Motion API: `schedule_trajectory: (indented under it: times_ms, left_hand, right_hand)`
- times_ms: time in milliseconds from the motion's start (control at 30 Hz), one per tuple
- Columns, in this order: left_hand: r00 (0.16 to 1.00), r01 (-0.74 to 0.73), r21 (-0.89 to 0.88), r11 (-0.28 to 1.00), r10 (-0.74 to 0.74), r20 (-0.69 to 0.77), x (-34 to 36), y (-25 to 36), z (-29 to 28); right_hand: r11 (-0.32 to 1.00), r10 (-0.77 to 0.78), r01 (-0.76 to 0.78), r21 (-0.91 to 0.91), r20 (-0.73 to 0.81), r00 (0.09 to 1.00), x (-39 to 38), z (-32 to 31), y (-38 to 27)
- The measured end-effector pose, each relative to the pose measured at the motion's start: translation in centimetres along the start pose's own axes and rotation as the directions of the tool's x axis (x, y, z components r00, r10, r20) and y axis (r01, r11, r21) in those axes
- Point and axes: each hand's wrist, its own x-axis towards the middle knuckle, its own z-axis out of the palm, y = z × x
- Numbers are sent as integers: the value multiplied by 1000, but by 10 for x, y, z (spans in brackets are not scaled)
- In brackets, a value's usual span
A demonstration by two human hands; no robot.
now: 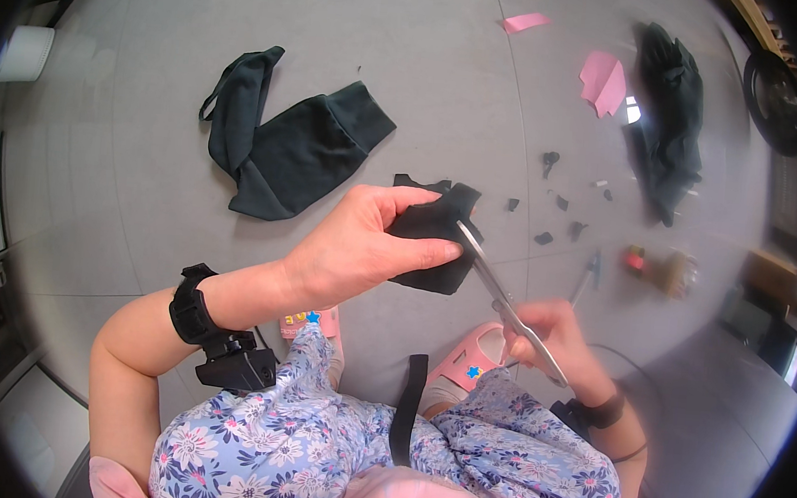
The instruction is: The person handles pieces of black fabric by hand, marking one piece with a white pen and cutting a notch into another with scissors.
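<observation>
Between the thumb and fingers of my left hand (pixel 348 238) is a piece of black fabric (pixel 427 221) with uneven, cut-looking edges. My right hand (pixel 551 336) grips a pair of metal scissors (pixel 488 277), its fingers slightly blurred. The scissors slant up and to the left, their tip at the fabric close to my left thumb. Whether the blades are closing on the cloth I cannot tell. A narrow black strip (pixel 406 409) lies across my lap.
Dark cloth with a ribbed cuff (pixel 303 157) lies ahead on the grey tiled floor (pixel 414 54). To the right are another dark garment (pixel 668 120), pink scraps (pixel 603 83), small black scraps (pixel 543 238) and a blurred red-and-tan object (pixel 661 267). A round black base (pixel 775 101) stands far right.
</observation>
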Motion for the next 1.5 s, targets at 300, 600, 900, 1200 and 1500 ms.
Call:
schedule_trajectory:
  times_ms: [300,600,900,1200,1500]
  left_hand:
    - [999,-45,68,997,46,-18,1,-2,-1]
    - [1000,-28,104,994,28,-1,1,-1,-2]
    - [1000,-29,146,989,29,5,0,-1,-1]
    - [1000,-11,123,992,14,-23,-1,4,2]
    - [1000,11,197,980,-14,18,1,6,-3]
  right_hand:
    - [999,-23,22,26,36,999,1,0,3]
    - [1000,-29,29,7,35,999,-2,0,-2]
    - [1000,26,-26,-6,-8,1000,-3,0,-3]
    - [999,36,-36,19,-1,999,-3,-1,-3]
    - [999,3,-5,34,45,999,-2,-4,3]
